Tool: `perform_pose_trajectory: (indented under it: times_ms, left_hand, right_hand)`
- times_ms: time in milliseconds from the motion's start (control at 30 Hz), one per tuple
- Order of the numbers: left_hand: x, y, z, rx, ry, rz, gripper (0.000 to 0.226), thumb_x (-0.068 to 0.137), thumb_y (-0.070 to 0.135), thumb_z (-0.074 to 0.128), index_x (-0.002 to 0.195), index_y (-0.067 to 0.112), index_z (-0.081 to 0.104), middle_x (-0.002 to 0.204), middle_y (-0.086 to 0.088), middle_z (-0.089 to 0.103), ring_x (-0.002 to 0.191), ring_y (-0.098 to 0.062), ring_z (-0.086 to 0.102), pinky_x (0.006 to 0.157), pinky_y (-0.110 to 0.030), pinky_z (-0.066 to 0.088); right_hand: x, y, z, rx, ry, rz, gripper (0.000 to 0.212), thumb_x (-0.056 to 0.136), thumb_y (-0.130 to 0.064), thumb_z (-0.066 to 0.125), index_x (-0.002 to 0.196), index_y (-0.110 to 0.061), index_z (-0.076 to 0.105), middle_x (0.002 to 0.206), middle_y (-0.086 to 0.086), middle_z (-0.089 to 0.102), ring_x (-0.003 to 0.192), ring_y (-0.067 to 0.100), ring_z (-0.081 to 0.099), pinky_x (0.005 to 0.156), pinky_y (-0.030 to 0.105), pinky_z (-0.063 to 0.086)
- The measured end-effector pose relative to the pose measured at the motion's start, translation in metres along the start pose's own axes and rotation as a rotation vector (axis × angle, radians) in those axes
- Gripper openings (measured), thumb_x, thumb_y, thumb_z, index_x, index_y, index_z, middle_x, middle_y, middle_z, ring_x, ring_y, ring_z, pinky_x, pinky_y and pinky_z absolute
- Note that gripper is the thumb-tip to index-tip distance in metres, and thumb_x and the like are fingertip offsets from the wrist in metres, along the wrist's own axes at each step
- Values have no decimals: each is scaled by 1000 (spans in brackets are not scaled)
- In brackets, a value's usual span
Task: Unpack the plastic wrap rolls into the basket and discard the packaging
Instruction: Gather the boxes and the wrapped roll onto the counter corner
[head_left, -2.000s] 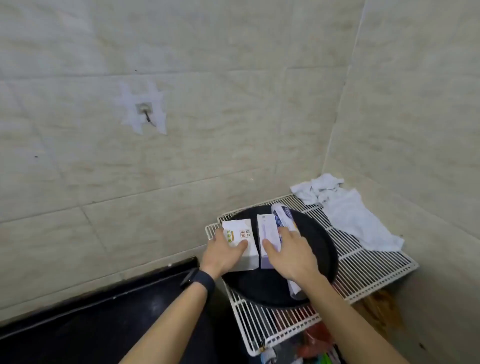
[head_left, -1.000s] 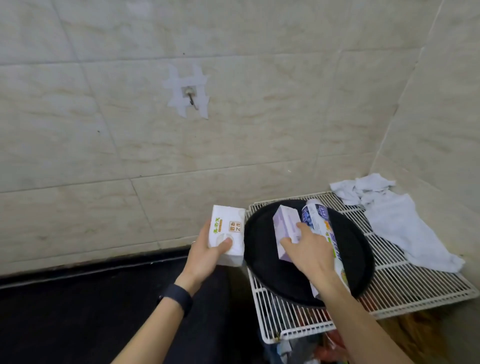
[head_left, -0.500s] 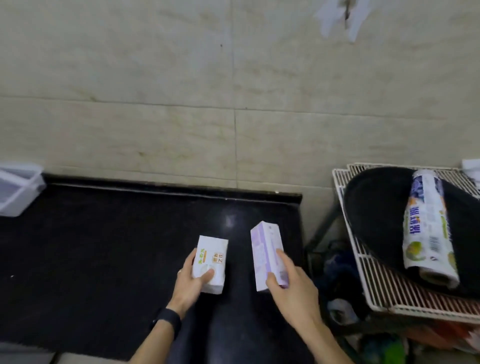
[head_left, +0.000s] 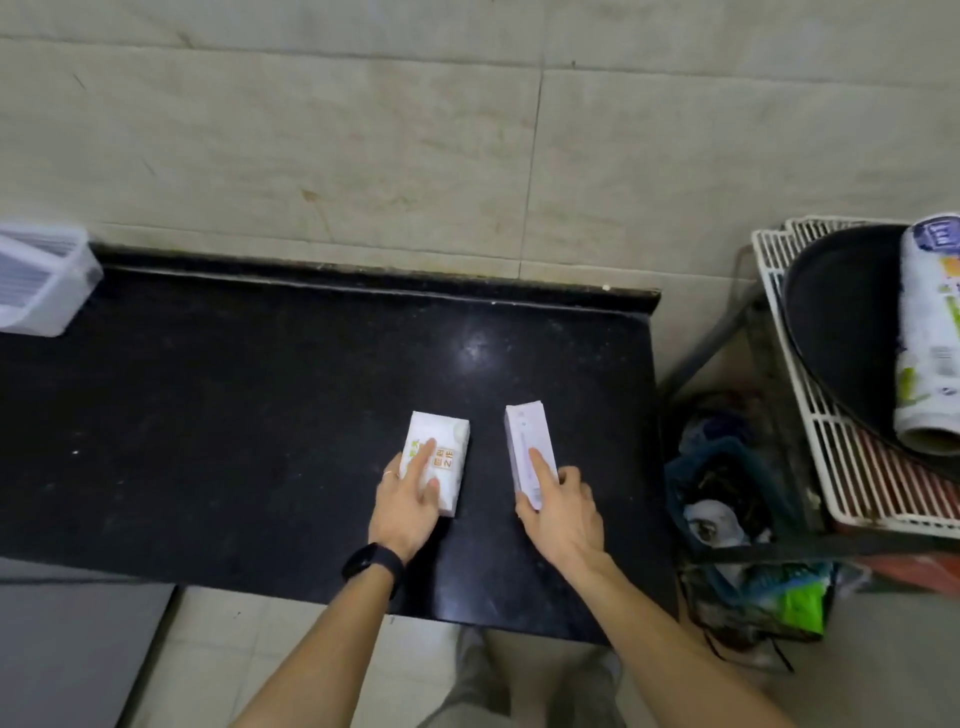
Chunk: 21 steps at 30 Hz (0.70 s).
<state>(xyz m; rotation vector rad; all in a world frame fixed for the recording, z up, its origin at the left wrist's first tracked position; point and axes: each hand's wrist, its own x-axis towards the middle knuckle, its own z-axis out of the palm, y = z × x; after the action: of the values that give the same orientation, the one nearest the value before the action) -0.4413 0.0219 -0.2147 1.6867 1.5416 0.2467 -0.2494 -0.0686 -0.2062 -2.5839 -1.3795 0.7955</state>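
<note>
**A:** You had both cartons down at the black counter (head_left: 260, 415) — your left hand (head_left: 410, 499) wrapped the white box (head_left: 441, 457), forefinger laid along its top, thumb pressed on the near end.

**B:** And your right hand (head_left: 563, 514) clamped the lilac box (head_left: 527, 441) by its sides, forefinger straight on top (whether either carton fully rested on the stone, I couldn't tell).

**A:** Progress? Early, I judged. Both boxes looked shut, no roll out of them.

**B:** The basket (head_left: 44, 283) sat at the counter's far left, only partly in view, well apart from you — and a printed roll (head_left: 930, 338) lay on the dark tray (head_left: 841, 322) on the wire rack (head_left: 831, 457), off to your right.

**A:** So opening, unloading, binning the packaging: all of it was left.
</note>
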Motion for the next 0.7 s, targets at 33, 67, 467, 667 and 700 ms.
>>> perform_pose_trajectory:
  times_ms: [33, 67, 467, 667, 700]
  left_hand:
    - [-1, 0, 0, 57, -9, 12, 56, 96, 33, 48, 145, 55, 29, 154, -3, 27, 131, -28, 45, 108, -41, 41]
    - [-1, 0, 1, 112, -13, 15, 54, 97, 35, 45, 146, 53, 29, 156, -5, 23, 130, -30, 45, 107, -43, 43]
    - [26, 146, 9, 409, 101, 471, 57, 90, 29, 55, 146, 22, 45, 155, -13, 38, 145, -33, 28, 120, -42, 25]
    - [19, 282, 40, 406, 39, 761, 56, 93, 35, 53, 147, 21, 43, 153, -8, 40, 142, -28, 33, 119, -39, 26]
    - [15, 302, 47, 404, 28, 805, 56, 93, 35, 53, 146, 21, 43, 152, -7, 41, 141, -28, 34, 118, -38, 27]
  right_hand:
    - [0, 0, 0, -9, -12, 2, 67, 97, -54, 43, 154, -41, 12, 131, 8, 39, 111, 29, 49, 81, 39, 50]
    - [0, 0, -2, -15, -33, 5, 67, 97, -55, 42, 155, -41, 10, 132, 8, 39, 112, 29, 49, 82, 39, 50]
    - [-35, 41, -187, 157, 411, -150, 46, 95, -50, 49, 137, -32, 52, 136, -12, 53, 125, 14, 48, 100, 31, 45]
    - [-55, 108, -278, 202, 772, -112, 36, 92, -38, 62, 124, -22, 64, 122, -4, 65, 112, 19, 58, 95, 30, 43]
    - [-57, 120, -288, 210, 794, -79, 36, 92, -38, 61, 125, -23, 64, 124, -4, 64, 113, 20, 58, 95, 32, 43]
